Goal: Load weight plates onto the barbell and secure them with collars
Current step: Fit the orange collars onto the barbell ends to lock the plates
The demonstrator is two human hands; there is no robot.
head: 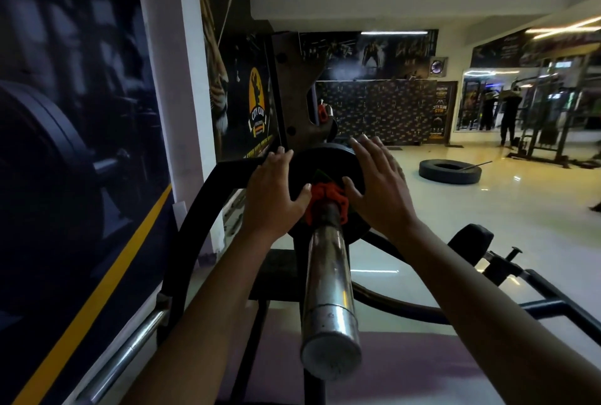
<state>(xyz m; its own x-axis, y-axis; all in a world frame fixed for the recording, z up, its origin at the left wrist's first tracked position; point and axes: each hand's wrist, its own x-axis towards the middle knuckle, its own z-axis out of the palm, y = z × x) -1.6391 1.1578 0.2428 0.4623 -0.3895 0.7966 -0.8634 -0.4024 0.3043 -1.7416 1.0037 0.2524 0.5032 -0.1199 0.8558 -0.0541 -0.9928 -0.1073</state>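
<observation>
Both hands lie open on the black plate [325, 164] — left hand [273, 190] at nine o'clock, right hand [379, 183] at three. The orange collar [325, 199] is already on the barbell sleeve [328, 274] — next, judging by this, press everything snug.

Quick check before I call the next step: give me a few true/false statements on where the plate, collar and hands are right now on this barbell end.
1. A black weight plate sits on the barbell sleeve. True.
2. The collar on the sleeve is blue. False: it is orange-red.
3. The collar sits against the plate's outer face. True.
4. The left hand is gripping the bare end of the sleeve. False: it lies open on the plate, left of the collar.
5. The right hand rests open on the plate, right of the collar. True.
6. A tyre leans upright against the wall. False: it lies flat on the floor.
</observation>
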